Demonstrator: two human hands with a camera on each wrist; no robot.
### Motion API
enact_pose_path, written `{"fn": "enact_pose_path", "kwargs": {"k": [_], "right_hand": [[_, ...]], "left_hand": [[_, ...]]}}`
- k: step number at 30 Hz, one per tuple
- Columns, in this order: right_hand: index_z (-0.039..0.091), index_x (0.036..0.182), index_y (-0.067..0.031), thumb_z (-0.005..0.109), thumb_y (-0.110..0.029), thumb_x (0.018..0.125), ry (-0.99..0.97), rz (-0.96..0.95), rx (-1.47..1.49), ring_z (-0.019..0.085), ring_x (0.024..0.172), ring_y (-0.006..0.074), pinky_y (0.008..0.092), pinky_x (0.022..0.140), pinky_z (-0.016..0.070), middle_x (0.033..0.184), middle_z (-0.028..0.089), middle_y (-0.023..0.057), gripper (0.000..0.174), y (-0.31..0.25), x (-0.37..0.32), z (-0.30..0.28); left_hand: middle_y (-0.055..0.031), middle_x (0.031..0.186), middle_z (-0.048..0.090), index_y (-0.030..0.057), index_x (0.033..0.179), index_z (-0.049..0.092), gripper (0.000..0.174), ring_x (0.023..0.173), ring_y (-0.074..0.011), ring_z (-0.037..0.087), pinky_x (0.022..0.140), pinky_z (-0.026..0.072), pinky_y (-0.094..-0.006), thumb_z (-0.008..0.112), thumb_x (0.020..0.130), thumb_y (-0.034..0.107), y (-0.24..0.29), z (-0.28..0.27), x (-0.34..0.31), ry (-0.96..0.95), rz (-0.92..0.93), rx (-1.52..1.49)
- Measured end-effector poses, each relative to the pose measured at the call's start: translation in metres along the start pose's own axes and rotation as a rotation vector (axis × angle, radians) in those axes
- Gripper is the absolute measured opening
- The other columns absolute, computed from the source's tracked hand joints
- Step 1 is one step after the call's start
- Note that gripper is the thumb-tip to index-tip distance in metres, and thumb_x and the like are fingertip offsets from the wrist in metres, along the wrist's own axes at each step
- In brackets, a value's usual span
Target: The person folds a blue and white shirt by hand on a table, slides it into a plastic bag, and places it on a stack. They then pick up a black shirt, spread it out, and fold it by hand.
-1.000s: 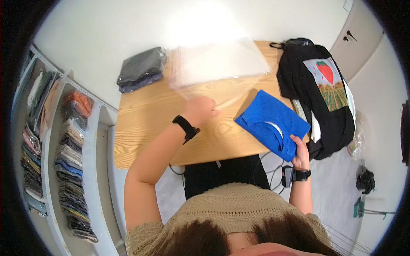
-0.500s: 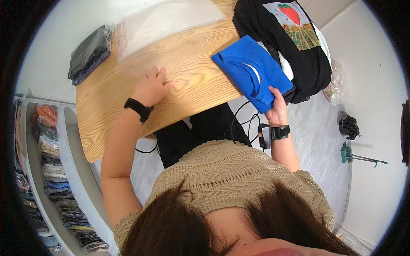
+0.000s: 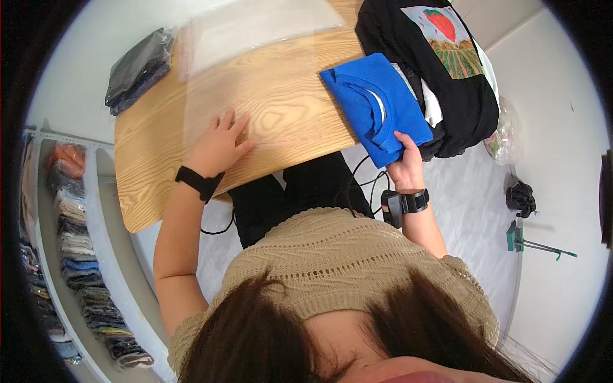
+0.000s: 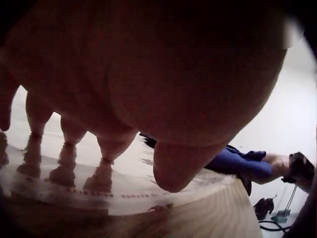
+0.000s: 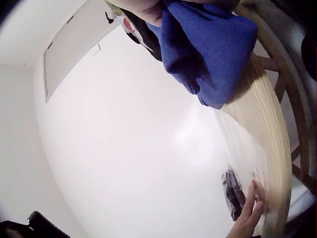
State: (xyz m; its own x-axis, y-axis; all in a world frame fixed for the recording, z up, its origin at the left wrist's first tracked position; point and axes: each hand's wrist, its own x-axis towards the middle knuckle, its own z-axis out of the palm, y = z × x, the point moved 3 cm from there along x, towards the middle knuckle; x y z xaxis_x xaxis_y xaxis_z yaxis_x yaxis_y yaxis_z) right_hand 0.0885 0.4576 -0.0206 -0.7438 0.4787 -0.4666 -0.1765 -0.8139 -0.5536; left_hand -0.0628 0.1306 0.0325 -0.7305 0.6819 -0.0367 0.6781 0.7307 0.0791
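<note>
A folded blue knit top (image 3: 399, 118) with a round neckline is held at its near corner by my right hand (image 3: 407, 166), thumb on top. It hangs over the table's right front edge, its blue cloth (image 5: 213, 54) filling the top of the right wrist view. My left hand (image 3: 220, 150) rests palm down with spread fingers on a clear plastic bag (image 3: 268, 89) lying flat on the table. In the left wrist view the fingertips touch the shiny film (image 4: 126, 198), which has small red print along its edge.
More clear bags (image 3: 262, 29) are stacked at the table's back. Dark bagged garments (image 3: 137, 70) lie back left. A heap of clothes topped by a black shirt with a strawberry print (image 3: 440, 96) is at the right. Shelves of folded clothes (image 3: 86, 262) stand left.
The left hand has gone from closed on the bag's edge to spread flat, and the bag now lies nearer the front edge. The right hand still holds the blue top. The head view has tilted down.
</note>
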Motion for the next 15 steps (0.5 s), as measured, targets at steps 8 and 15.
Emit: {"fn": "enact_pose_path", "kwargs": {"k": [8,15], "right_hand": [[0.041,0.121,0.0056,0.052,-0.002,0.081,-0.062,0.001,-0.050,0.058,0.099,0.0311,0.0464,0.089,0.0475,0.114,0.055,0.0185,0.042,-0.008,0.005,-0.001],[0.040,0.123,0.0048,0.057,-0.009,0.085,-0.193,0.021,-0.319,0.057,0.102,0.0248,0.0369,0.091,0.0459,0.116,0.055,0.0168,0.044,-0.014,-0.033,0.008]], "left_hand": [[-0.0244,0.134,0.036,0.0126,0.133,0.037,0.057,0.112,-0.0452,0.045,0.094,0.0405,-0.0447,0.047,0.087,0.045,0.039,-0.019,0.003,-0.162,-0.427,0.031],[-0.0200,0.139,0.030,0.0168,0.136,0.035,0.072,0.126,-0.0397,0.031,0.102,0.0311,-0.0454,0.067,0.071,0.022,0.118,-0.019,0.019,0.240,0.346,-0.352]]}}
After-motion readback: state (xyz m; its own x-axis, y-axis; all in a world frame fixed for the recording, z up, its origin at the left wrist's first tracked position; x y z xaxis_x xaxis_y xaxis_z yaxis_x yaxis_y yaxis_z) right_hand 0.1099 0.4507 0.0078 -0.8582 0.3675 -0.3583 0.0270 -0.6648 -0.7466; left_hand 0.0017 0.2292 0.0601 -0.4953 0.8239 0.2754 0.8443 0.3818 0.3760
